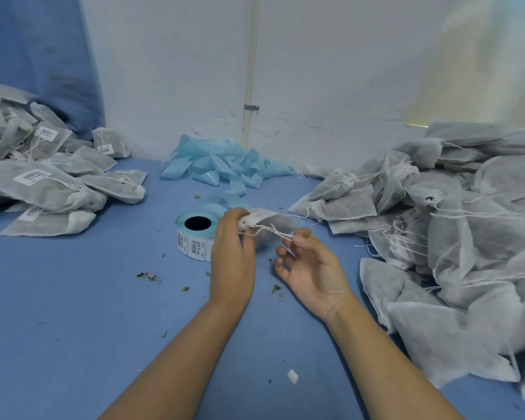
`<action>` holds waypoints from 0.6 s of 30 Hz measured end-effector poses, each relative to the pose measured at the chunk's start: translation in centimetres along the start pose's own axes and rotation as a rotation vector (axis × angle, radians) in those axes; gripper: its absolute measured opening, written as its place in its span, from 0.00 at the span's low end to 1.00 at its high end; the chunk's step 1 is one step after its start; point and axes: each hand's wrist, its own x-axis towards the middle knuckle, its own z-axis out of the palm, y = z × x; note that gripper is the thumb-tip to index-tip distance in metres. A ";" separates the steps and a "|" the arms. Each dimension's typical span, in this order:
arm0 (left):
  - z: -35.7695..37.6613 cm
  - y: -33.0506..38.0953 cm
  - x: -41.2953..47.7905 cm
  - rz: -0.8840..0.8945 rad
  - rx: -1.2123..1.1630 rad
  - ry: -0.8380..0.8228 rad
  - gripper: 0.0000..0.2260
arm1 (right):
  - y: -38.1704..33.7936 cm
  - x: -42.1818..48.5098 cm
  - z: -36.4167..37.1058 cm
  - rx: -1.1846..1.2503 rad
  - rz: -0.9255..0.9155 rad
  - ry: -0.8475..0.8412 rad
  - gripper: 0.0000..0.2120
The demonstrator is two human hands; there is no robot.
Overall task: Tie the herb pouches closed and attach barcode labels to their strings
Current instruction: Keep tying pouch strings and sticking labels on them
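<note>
Pouch (265,221) held above the blue worktop (73,298), just right of the label roll (196,236). We note the left hand (232,253) gripping its gathered neck, fingers curled. Right hand (308,262) pinches the string (267,231) between thumb and forefinger, other fingers loosely spread. Labelled pouches (49,183) heaped far left; unlabelled pile (452,237) on the right. Crumpled blue backing strip (222,165) lies behind the roll.

White mesh herb pouch (267,221) held up just right of label roll (194,234), neck bunched, strings (270,231) trailing right. Roll stood on end, barcodes outward. Labelled pile (52,180) far left of roll, unlabelled pile (437,225) right.
</note>
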 end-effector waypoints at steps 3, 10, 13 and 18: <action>-0.1 0.5 0.0 -0.024 -0.101 0.058 0.12 | 0.2 -0.2 0.2 -0.149 -0.115 0.113 0.11; 0.4 0.3 0.5 -0.250 -0.278 0.154 0.07 | 1.2 -0.2 1.0 -0.410 -0.241 0.286 0.08; 0.8 0.4 0.5 -0.350 -0.361 0.071 0.04 | 1.2 -0.2 1.0 -0.402 -0.223 0.250 0.06; 0.9 0.5 0.1 -0.362 -0.494 -0.102 0.13 | 0.9 -0.2 0.9 -0.290 -0.210 0.278 0.05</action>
